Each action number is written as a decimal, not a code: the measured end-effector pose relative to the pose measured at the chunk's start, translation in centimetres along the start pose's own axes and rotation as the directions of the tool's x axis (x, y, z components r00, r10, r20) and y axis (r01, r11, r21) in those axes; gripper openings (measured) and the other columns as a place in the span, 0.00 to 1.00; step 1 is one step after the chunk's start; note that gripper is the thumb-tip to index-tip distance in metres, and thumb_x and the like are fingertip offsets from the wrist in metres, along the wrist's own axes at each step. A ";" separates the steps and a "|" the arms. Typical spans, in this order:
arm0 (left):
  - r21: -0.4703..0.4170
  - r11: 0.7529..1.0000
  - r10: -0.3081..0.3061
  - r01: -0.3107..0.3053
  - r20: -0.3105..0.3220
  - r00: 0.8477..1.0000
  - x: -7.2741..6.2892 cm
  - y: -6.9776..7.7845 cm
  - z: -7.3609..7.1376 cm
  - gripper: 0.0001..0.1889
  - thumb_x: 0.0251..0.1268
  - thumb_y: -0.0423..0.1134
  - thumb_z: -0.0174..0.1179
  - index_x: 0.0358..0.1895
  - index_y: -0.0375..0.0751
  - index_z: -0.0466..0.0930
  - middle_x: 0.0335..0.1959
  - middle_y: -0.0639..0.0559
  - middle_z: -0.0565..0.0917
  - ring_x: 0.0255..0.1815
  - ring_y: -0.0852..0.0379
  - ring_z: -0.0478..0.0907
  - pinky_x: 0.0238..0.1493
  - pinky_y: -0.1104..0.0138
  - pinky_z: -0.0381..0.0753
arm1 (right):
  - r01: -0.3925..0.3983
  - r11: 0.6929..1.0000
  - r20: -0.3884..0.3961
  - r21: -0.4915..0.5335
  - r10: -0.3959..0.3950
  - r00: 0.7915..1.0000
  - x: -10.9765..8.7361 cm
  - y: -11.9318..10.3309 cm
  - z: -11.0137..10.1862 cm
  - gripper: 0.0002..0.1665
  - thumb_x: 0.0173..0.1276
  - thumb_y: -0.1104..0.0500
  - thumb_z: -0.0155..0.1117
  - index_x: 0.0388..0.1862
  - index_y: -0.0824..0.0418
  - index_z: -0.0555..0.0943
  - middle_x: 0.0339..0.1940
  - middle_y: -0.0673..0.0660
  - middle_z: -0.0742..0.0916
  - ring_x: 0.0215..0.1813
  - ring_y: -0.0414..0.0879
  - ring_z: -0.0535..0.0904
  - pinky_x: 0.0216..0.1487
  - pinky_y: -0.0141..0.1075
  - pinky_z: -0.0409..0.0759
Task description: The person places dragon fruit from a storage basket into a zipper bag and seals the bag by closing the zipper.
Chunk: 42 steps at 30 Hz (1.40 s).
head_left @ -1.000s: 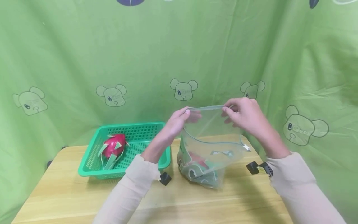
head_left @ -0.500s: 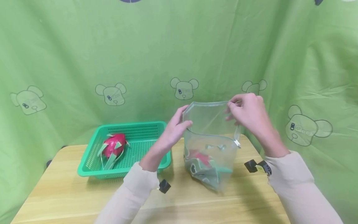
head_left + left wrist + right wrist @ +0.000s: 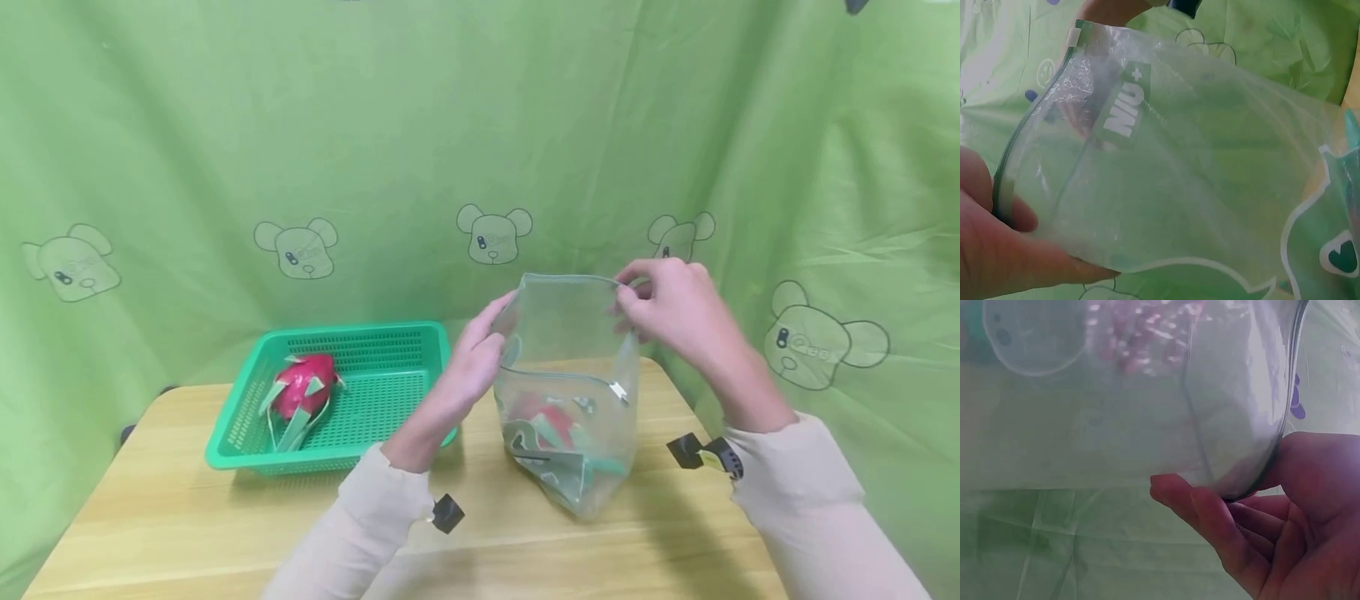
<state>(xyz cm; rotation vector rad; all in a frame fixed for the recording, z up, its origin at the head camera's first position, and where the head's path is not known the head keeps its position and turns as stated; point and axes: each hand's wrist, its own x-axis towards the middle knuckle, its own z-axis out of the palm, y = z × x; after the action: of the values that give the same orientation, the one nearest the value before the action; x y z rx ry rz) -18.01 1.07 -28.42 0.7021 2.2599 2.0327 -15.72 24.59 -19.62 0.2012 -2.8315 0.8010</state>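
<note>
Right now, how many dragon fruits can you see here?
2. One dragon fruit lies in the green basket on the table; a second dragon fruit sits inside the clear zip bag, partly hidden by its print.

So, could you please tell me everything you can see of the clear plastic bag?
The clear plastic bag stands upright on the wooden table, right of the green basket. It is thin and transparent, with a zip strip and small slider along its open mouth, plus green and white print. A red and green fruit lies inside at the bottom. The left hand pinches its left top edge, the right hand the right.
</note>
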 end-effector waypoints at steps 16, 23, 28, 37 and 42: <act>-0.046 0.999 0.028 -0.025 0.078 0.997 0.1 -0.2 -1.8 0.38 0.64 0.21 0.41 0.79 0.46 0.63 0.76 0.47 0.68 0.74 0.48 0.67 0.75 0.52 0.65 | 0.006 0.999 -0.092 -0.031 -0.009 0.996 -0.6 1.0 0.0 0.22 0.74 0.59 0.51 0.59 0.71 0.79 0.40 0.65 0.91 0.26 0.49 0.87 0.21 0.39 0.83; -0.061 0.996 0.067 -0.061 0.116 0.991 -0.7 -0.5 -2.0 0.30 0.76 0.31 0.45 0.80 0.48 0.59 0.76 0.43 0.68 0.74 0.45 0.68 0.73 0.50 0.68 | 0.014 1.000 -0.110 -0.011 -0.016 0.994 -0.8 1.1 0.4 0.21 0.74 0.61 0.50 0.59 0.72 0.80 0.40 0.65 0.91 0.27 0.49 0.88 0.23 0.38 0.85; -0.026 0.997 0.077 -0.075 0.108 0.991 -1.0 -1.2 -2.9 0.27 0.81 0.39 0.44 0.79 0.49 0.60 0.74 0.45 0.71 0.73 0.48 0.69 0.73 0.49 0.67 | -0.001 1.000 -0.129 -0.015 -0.001 0.992 -0.8 1.5 0.4 0.21 0.74 0.61 0.50 0.58 0.70 0.80 0.39 0.63 0.91 0.27 0.48 0.87 0.19 0.40 0.81; 0.032 0.998 0.051 -0.054 0.094 0.994 -1.0 -3.0 -5.8 0.28 0.73 0.29 0.38 0.73 0.44 0.70 0.72 0.48 0.74 0.72 0.46 0.70 0.74 0.47 0.65 | -0.002 1.000 -0.171 -0.004 0.001 0.985 -0.8 1.8 0.7 0.20 0.72 0.60 0.50 0.55 0.67 0.83 0.37 0.62 0.92 0.25 0.47 0.87 0.20 0.38 0.83; 0.120 0.991 0.051 -0.056 0.046 0.998 -1.0 -4.0 -7.7 0.22 0.78 0.31 0.41 0.69 0.41 0.74 0.68 0.49 0.77 0.69 0.51 0.72 0.73 0.51 0.68 | 0.012 1.000 -0.186 0.012 -0.009 0.982 -0.6 1.8 1.1 0.20 0.71 0.61 0.51 0.53 0.67 0.84 0.35 0.61 0.92 0.25 0.47 0.88 0.23 0.36 0.85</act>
<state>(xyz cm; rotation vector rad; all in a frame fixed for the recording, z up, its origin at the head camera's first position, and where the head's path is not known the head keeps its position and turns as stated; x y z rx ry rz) -20.72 -6.72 -31.38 0.8152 2.3811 1.8953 -15.63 25.59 -21.58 0.1356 -2.6484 0.7928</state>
